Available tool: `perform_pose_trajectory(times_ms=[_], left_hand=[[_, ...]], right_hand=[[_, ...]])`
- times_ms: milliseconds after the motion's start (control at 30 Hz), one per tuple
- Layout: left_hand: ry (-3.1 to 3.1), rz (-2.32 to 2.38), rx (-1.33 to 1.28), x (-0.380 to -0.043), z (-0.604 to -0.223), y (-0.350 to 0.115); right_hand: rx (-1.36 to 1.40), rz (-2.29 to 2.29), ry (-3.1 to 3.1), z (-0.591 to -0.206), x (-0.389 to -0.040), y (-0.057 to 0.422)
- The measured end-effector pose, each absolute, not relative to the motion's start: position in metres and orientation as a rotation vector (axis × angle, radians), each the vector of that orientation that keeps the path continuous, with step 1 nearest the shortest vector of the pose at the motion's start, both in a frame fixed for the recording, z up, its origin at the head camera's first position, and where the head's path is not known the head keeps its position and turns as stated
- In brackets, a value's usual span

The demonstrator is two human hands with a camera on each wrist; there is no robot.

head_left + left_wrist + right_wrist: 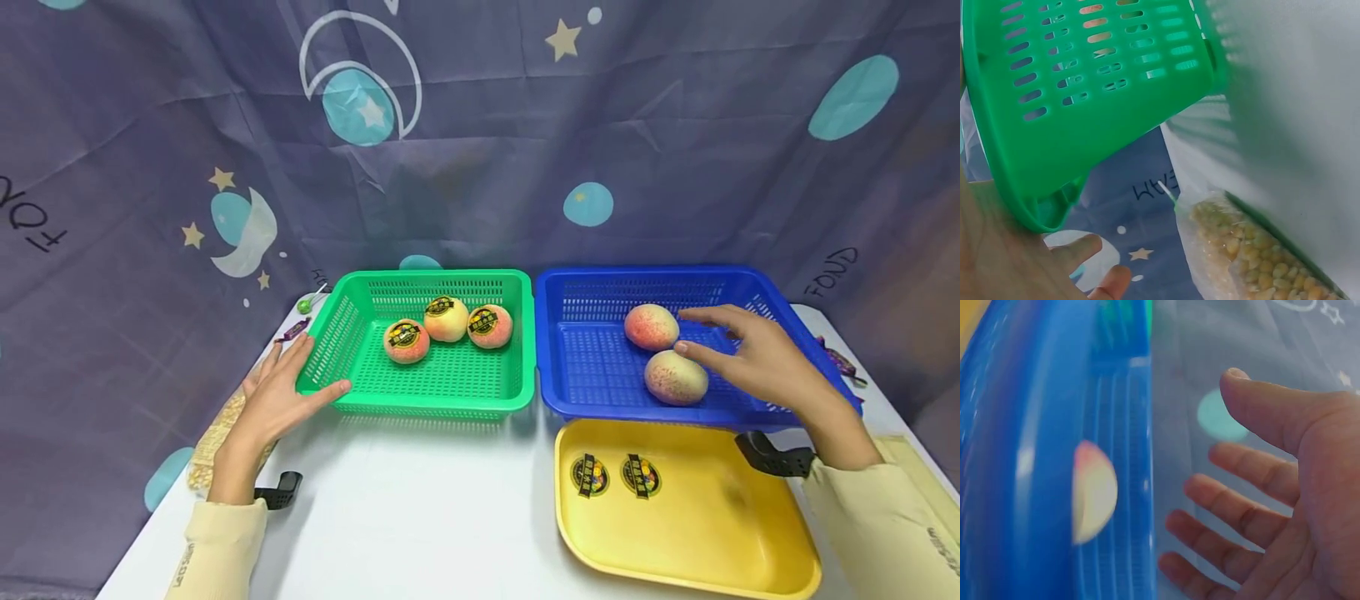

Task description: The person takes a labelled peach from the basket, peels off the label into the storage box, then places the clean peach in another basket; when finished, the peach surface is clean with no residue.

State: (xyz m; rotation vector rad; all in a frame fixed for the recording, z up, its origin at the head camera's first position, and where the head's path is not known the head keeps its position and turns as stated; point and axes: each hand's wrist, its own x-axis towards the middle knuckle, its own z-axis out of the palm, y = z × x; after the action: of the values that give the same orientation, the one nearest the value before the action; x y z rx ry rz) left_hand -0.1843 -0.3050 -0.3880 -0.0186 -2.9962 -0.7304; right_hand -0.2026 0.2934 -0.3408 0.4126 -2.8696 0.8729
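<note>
Hovering with the right hand (765, 360) over the blue basket (596, 358), beside the farther peach (649, 326) and the nearer peach (677, 379), with fingers parted wide and gripping nothing. Holding the left hand (273, 404) spread at the near-left corner of the green basket (465, 379), likewise grasping nothing; perhaps touching the corner, hard to tell. Probably at the approach step, calling next for lowering and curling the right fingers round one peach.
</note>
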Motion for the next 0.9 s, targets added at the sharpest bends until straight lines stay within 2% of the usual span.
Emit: perform_pose_trajectory(times_ms=[367, 900], left_hand=[[-2.994, -0.778, -0.025, -0.182, -0.386, -0.305], [-2.997, -0.773, 0.013, -0.184, -0.391, -0.307]], right_hand=[[0.697, 1.090, -2.819, -0.326, -0.227, 0.215], [0.979, 1.540, -2.690, -0.338, -0.276, 0.101]])
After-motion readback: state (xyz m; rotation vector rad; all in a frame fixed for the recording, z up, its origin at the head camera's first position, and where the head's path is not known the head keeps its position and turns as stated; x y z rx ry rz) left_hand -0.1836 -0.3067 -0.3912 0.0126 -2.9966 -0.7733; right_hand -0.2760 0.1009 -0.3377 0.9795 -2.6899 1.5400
